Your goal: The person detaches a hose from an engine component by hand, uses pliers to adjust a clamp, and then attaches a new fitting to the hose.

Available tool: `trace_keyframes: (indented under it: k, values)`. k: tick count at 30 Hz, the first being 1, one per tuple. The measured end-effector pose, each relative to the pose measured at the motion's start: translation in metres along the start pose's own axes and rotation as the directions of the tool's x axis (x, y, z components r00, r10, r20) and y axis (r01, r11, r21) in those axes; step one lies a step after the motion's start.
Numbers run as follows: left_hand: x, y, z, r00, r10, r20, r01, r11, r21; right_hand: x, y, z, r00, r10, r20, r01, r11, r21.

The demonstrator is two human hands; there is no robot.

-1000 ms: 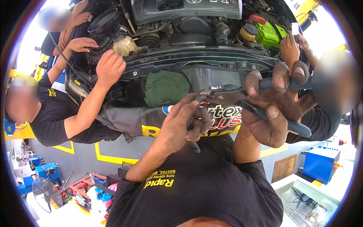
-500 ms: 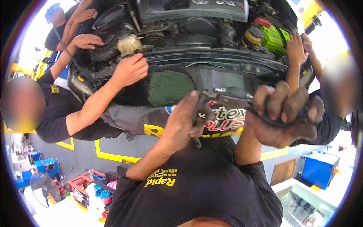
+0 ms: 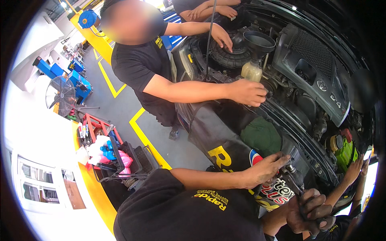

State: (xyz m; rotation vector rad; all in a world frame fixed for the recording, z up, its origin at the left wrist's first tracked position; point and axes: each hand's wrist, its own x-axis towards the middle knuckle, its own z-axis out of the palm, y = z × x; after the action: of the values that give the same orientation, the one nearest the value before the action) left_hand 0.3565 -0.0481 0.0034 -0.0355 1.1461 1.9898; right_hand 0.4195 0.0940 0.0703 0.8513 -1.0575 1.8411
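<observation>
My right hand (image 3: 311, 211) is wrapped around the dark handle of what looks like a ratchet wrench (image 3: 297, 178). Its metal shaft and head point up and left toward my left hand (image 3: 265, 168). The fingers of that left hand are closed at the head end of the tool, where a small dark piece shows between them; what that piece is cannot be made out. Both hands are above the printed cover (image 3: 225, 150) draped over the front of the car. Just beyond my left hand a dark green cloth (image 3: 261, 134) lies on it.
The open engine bay holds an engine cover (image 3: 317, 68), a black funnel (image 3: 259, 40) over a yellowish reservoir (image 3: 252, 71) and a bright green part (image 3: 346, 154). A co-worker's hand (image 3: 249, 92) rests at the bay's front edge. A red tool cart (image 3: 106, 132) and fan (image 3: 60, 94) stand left.
The view has swung left and tilted, so the car and my hands now appear farther right. My hands still hold the tool.
</observation>
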Motion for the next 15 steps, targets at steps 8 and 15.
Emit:
trace_keyframes:
  k: [8, 15]
  values:
    - [0.0, 0.006, 0.011, 0.998, 0.055, -0.025, -0.056, 0.995, -0.083, -0.008, 0.005, -0.013, 0.995, -0.101, -0.018, 0.101, 0.995, 0.025]
    - [0.004, 0.001, 0.015, 0.995, 0.09, -0.031, -0.089, 0.996, 0.024, -0.003, 0.002, -0.022, 0.963, -0.124, 0.239, 0.125, 0.992, 0.012]
